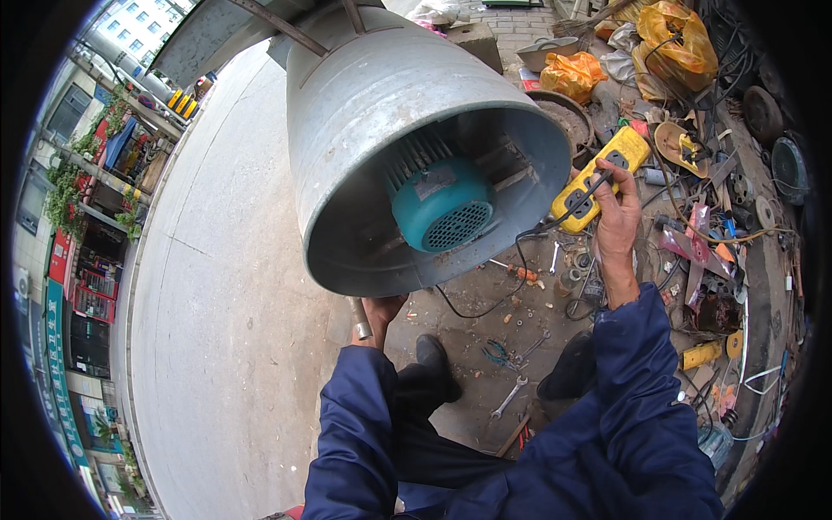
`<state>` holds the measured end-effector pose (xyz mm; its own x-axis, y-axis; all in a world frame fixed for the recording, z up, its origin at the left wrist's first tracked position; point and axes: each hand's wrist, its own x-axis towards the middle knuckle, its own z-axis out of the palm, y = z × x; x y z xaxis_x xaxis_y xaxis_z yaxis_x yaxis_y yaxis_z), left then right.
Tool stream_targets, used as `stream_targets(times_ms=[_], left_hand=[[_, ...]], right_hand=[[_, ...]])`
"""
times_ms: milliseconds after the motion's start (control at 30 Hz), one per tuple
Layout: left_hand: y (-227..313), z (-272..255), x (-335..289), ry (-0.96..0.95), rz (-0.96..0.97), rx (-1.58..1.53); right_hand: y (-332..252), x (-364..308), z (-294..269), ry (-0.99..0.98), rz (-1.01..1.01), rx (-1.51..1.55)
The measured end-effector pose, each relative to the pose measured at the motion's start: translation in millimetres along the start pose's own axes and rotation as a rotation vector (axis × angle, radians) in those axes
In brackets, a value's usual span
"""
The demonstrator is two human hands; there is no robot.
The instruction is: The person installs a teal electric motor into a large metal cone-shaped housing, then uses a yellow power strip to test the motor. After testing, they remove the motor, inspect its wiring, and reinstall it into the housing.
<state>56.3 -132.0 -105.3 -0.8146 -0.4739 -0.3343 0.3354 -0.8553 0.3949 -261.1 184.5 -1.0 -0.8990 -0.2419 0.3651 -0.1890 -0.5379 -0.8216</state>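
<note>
A large grey sheet-metal fan housing (373,95), shaped like a wide tube, hangs tilted before me with its round mouth toward me. Inside it sits a teal electric motor (444,208) with a perforated end cover. My left hand (381,312) is under the housing's lower rim beside a short metal tube (360,317); its fingers are hidden. To the right, my right hand (617,212) is closed on a black power cord (579,201) at the face of a yellow power strip (628,147). From there the cord loops down below the housing.
Wrenches (510,397) and pliers (497,353) lie on the ground between my shoes. Scrap, tools and cables crowd the right side, with orange plastic bags (676,43) at the far right. A paved road (217,286) runs along the left, shopfronts beyond it.
</note>
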Motion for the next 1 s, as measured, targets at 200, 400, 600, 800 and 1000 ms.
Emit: stream_targets(times_ms=[200,400,600,800,1000], left_hand=[[1,-1,-1,-0.091,-0.032,-0.027],[-1,2,-1,-0.036,0.025,0.031],[-1,8,-2,0.067,-0.029,-0.118],[-2,5,-2,0.054,0.012,0.004],[0,-5,-1,0.134,0.024,0.027]], right_hand=[[-1,0,0,-0.003,-0.001,0.004],[-3,-1,2,-0.009,0.012,0.021],[-2,0,2,0.003,0.004,0.009],[1,0,0,0.009,-0.001,0.004],[2,1,-1,0.011,-0.002,-0.019]])
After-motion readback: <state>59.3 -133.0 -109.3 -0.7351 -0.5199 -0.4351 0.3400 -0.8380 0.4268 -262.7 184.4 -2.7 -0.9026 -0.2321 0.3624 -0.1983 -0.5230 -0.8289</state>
